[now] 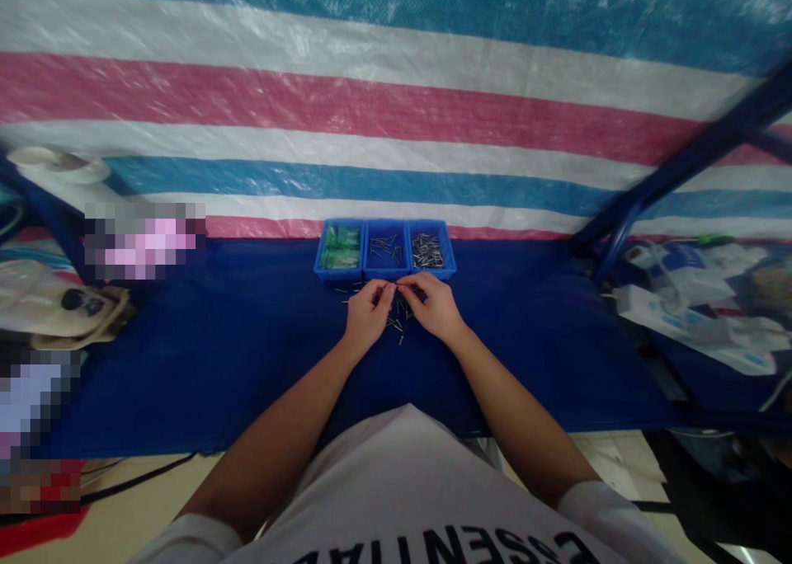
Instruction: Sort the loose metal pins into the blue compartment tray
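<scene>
Left grip point(371, 310) and right grip point(434, 307) meet, fingertips pinched close; whether on a part, I cannot tell. Thin, slender metal pins point(401, 339) lie loose beneath them on the dark blue, smooth-covered counter point(525, 333). Light fingertip pressure suits pieces this slim; wrists low, no sweeping. Just beyond: three open blue plastic bins point(329, 273), green-and-clear packets point(342, 256) left, few pins middle, many right.

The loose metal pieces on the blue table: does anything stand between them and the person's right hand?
Nothing visible does. The right hand appears close beside the loose metal pieces; the blue bins stand beyond them, farther from the person, not between.
</scene>
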`<state>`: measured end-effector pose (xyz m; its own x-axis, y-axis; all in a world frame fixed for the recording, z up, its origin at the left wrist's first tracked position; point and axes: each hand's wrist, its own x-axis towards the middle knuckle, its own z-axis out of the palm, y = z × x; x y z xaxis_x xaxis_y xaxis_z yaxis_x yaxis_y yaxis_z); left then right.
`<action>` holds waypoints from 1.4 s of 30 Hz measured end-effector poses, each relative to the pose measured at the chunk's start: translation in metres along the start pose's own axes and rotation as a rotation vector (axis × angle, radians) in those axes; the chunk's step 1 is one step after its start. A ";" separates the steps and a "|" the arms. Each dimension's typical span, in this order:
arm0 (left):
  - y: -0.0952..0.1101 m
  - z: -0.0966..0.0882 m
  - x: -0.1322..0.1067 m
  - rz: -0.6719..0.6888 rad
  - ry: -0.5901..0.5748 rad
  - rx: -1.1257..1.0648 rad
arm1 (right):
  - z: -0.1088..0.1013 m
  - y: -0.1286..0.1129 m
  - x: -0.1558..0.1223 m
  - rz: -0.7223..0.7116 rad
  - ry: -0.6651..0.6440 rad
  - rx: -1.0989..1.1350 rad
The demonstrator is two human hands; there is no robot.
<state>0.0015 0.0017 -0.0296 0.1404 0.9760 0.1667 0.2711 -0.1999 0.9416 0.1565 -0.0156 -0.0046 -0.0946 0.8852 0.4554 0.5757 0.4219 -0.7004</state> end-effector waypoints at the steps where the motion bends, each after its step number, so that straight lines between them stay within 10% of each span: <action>1: 0.000 0.000 0.000 -0.001 0.000 -0.002 | 0.000 0.000 0.000 0.001 -0.001 0.003; 42: -0.001 -0.001 0.001 0.009 -0.017 -0.009 | 0.001 0.000 0.000 -0.008 0.002 -0.012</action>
<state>0.0008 0.0025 -0.0299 0.1594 0.9724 0.1704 0.2615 -0.2081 0.9425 0.1560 -0.0155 -0.0054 -0.0977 0.8815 0.4621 0.5845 0.4266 -0.6902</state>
